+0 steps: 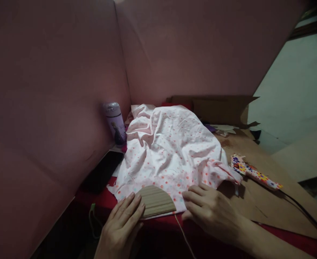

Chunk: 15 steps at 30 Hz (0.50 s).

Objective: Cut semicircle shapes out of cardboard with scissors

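Observation:
A half-round piece of ribbed brown cardboard lies flat on the near edge of a white and pink dotted cloth. My left hand rests on the cardboard's left end, its fingers stretched out close together and the thumb lower down. To the right of the cardboard, my right hand has its fingers bent onto the cloth's near edge, the thumb just below them. A thin tan string hangs down from the edge between both hands.
On the right, a flower-patterned glue gun with a black cord lies on a brown cardboard sheet. A purple bottle stands at the left by the pink wall. In front of it is a dark flat object.

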{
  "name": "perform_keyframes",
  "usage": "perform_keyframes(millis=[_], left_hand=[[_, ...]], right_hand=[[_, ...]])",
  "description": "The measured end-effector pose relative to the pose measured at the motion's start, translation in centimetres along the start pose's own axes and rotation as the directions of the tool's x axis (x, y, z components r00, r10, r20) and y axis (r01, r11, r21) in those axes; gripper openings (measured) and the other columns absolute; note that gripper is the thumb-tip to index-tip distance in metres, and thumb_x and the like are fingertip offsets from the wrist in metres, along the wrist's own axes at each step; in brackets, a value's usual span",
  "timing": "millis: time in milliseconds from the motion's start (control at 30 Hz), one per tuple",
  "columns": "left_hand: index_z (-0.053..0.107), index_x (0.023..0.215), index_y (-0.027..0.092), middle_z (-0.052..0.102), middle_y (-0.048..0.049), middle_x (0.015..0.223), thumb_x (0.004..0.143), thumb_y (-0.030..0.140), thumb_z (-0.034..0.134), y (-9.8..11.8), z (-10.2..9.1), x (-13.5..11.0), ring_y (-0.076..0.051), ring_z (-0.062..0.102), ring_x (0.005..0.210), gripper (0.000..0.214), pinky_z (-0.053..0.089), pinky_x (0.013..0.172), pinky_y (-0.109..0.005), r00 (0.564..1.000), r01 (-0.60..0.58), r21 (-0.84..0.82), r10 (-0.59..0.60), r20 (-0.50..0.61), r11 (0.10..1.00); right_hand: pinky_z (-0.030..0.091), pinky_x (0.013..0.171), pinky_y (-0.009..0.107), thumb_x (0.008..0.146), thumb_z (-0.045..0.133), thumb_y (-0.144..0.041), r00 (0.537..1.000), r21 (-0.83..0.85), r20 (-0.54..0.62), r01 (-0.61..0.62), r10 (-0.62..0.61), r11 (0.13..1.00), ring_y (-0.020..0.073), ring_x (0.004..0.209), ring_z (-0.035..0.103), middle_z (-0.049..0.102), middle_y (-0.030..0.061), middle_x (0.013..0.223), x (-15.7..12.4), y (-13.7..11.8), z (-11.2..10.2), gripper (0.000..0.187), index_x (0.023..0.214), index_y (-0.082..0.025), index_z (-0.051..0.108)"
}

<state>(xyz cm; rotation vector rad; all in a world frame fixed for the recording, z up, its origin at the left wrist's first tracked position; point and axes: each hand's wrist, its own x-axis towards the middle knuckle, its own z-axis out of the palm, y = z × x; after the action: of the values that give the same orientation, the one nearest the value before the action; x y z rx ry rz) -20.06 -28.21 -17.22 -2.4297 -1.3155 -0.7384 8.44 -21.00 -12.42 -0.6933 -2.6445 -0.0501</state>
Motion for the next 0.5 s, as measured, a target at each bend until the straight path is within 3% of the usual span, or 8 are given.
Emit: perform_keyframes(millis=[100, 200, 333, 500], left_hand=[[0.048, 0.127, 0.021, 0.052, -0.0103, 0.131, 0.083, 0.020, 0.053, -0.1, -0.3, 0.1, -0.023, 0.047, 0.119, 0.044, 0.047, 0.092, -0.035, 0.991, 0.125, -0.082, -0.128, -0.029, 0.989], [0.054, 0.119, 0.023, 0.056, -0.0097, 0.123, 0.083, 0.022, 0.055, 0.1, -0.6, 0.9, -0.021, 0.053, 0.111, 0.037, 0.050, 0.086, -0.033, 0.979, 0.188, -0.115, -0.196, -0.056, 0.975], [0.057, 0.113, 0.022, 0.057, -0.0105, 0.121, 0.078, 0.025, 0.062, 0.2, -0.4, 1.7, -0.023, 0.053, 0.109, 0.035, 0.051, 0.085, -0.035, 0.984, 0.154, -0.129, -0.163, -0.068, 0.980], [0.058, 0.110, 0.022, 0.057, -0.0102, 0.118, 0.081, 0.018, 0.058, -0.2, 0.0, 2.1, -0.022, 0.053, 0.109, 0.030, 0.051, 0.086, -0.036, 0.972, 0.188, -0.214, -0.213, -0.098, 0.958]], right_hand=[[0.039, 0.066, 0.031, 0.092, 0.043, -0.022, 0.986, 0.107, 0.012, -0.164, 0.163, 0.981, 0.0182, 0.075, 0.053, 0.060, 0.0061, 0.078, 1.0, -0.8, -0.2, 0.023, 0.077, -0.016, 0.060], [0.040, 0.065, 0.030, 0.087, 0.049, -0.021, 0.956, 0.179, 0.105, -0.290, 0.275, 0.940, 0.0184, 0.078, 0.053, 0.059, 0.0059, 0.086, 2.8, -1.7, 0.1, 0.011, 0.091, -0.016, 0.058], [0.041, 0.069, 0.031, 0.080, 0.057, -0.020, 0.932, 0.188, 0.207, -0.337, 0.298, 0.922, 0.0206, 0.084, 0.052, 0.057, 0.0069, 0.096, 4.3, -2.4, 0.9, 0.022, 0.102, -0.017, 0.054], [0.042, 0.072, 0.030, 0.083, 0.054, -0.020, 0.923, 0.254, 0.203, -0.371, 0.326, 0.893, 0.0191, 0.084, 0.053, 0.055, 0.0060, 0.094, 4.9, -1.9, 1.3, 0.019, 0.102, -0.017, 0.054]])
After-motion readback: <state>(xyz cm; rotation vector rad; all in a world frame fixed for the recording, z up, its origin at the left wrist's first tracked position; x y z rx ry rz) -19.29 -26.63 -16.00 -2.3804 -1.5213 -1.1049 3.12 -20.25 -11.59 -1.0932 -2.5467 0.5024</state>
